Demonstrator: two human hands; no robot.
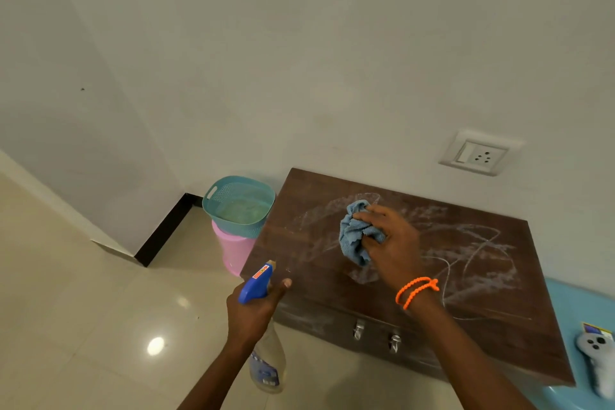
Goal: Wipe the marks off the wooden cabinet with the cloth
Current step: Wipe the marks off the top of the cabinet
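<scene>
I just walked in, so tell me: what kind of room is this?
Probably a room in a home: glossy tiled floor, a wall socket, and a low wooden cabinet beside a teal basket on a pink stool.

Single view: head-worn, wide-angle. Faces forward and steeply down onto wooden cabinet (416, 276) top from front-left, at arm's reach. Takes in wall (299, 60) behind, room corner and tiled floor (83, 293) at left. Edges visibly bowed. No second view to overlap.
</scene>
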